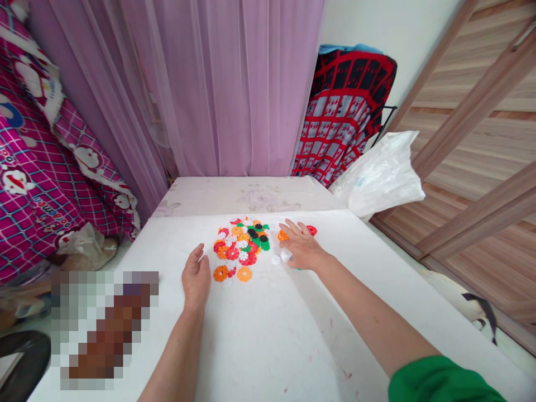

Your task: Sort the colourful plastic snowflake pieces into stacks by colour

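A loose pile of plastic flower-shaped discs (pixel 243 237) in red, orange, white, green and black lies on the white table. My left hand (pixel 196 276) rests at the left of the pile, fingers apart and nothing in it. To the right of the pile, my right hand (pixel 302 245) is spread palm down over more discs. Around it show an orange group (pixel 283 235), white discs (pixel 277 259) and a red one (pixel 312 230); a bit of green peeks out below the palm. What lies under the palm is hidden. An orange disc (pixel 244 274) sits at the pile's near edge.
The white table (pixel 251 335) has a floral cloth (pixel 201 195) along its far end. A white plastic bag (pixel 381 173) hangs at the far right corner. Purple curtains (pixel 238 84) stand behind, and wooden cabinet doors (pixel 473 134) are on the right.
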`<state>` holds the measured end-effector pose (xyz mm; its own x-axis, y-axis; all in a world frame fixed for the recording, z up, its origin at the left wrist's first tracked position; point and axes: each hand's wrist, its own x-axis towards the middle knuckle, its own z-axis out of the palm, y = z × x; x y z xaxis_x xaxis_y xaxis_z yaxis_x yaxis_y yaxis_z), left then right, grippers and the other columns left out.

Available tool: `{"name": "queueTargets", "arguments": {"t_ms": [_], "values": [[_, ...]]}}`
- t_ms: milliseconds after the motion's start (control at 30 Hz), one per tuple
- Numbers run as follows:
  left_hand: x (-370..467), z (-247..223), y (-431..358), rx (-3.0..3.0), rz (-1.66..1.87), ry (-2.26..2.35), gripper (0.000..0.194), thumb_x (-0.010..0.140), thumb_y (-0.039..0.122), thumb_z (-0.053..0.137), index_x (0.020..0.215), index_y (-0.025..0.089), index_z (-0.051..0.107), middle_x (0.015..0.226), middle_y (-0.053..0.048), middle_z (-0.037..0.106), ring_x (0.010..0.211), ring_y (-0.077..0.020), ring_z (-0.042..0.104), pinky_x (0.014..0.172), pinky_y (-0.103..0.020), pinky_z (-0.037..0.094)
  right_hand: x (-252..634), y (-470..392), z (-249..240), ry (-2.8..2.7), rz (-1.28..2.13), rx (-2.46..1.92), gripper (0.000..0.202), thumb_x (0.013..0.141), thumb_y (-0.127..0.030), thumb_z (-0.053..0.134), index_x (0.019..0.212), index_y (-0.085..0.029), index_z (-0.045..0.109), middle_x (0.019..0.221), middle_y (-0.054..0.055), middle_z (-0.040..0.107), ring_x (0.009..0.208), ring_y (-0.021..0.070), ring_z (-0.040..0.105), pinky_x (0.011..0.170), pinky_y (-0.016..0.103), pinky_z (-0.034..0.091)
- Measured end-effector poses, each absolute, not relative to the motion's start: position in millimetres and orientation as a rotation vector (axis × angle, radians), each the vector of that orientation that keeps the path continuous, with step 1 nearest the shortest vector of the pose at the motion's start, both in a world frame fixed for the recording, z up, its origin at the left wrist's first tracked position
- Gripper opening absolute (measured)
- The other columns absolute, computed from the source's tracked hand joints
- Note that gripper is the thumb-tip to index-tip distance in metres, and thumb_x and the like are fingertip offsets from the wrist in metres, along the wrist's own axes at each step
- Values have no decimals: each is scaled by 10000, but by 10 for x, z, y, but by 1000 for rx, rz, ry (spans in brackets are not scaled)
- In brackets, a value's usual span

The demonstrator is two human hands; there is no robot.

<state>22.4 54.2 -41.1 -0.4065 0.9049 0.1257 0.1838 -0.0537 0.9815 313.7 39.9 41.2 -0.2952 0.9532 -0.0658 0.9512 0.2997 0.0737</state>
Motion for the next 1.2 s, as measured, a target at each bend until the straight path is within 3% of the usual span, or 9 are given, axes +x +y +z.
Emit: {"name": "queueTargets", "arguments": {"t_ms": [233,600,867,1033,1200], "values": [[232,-389,526,1176,1514,1600,375,826,252,520,1187,230,623,1232,-82,653,1189,-213,585,1078,-406,397,3103,492,467,2480,-21,1663,393,581,-137,738,950,-270,755,1553,24,332,1472,291,107,1168,520,39],[233,-379,523,1189,1509,1617,375,827,255,522,1187,231,625,1226,-75,658,1177,-204,591,1062,-384,416,3071,590,509,2456,37,1486,314,617,-159,761,918,-249,757,1540,53,355,1468,290,143,1174,518,65],[237,-387,526,1162,1530,1591,370,826,248,520,1178,213,626,1228,-78,657,1161,-195,599,1066,-384,410,3067,659,516,2427,38,1353,354,640,-199,734,993,-175,737,1555,131,306,1471,320,98,1169,538,33],[235,-385,526,1172,1509,1629,375,833,257,518,1190,218,628,1216,-80,663,1173,-207,594,1064,-395,413,3162,533,653,2413,-40,1574,519,653,-194,691,1171,-213,672,1582,110,246,1478,300,74,1175,511,52],[236,-405,531,1184,1506,1618,389,834,258,512,1204,209,620,1247,-88,647,1187,-213,585,1077,-407,401,3306,405,704,2303,61,1763,430,759,-112,533,1154,-187,684,1567,118,283,1480,281,83,1173,507,56]]}}
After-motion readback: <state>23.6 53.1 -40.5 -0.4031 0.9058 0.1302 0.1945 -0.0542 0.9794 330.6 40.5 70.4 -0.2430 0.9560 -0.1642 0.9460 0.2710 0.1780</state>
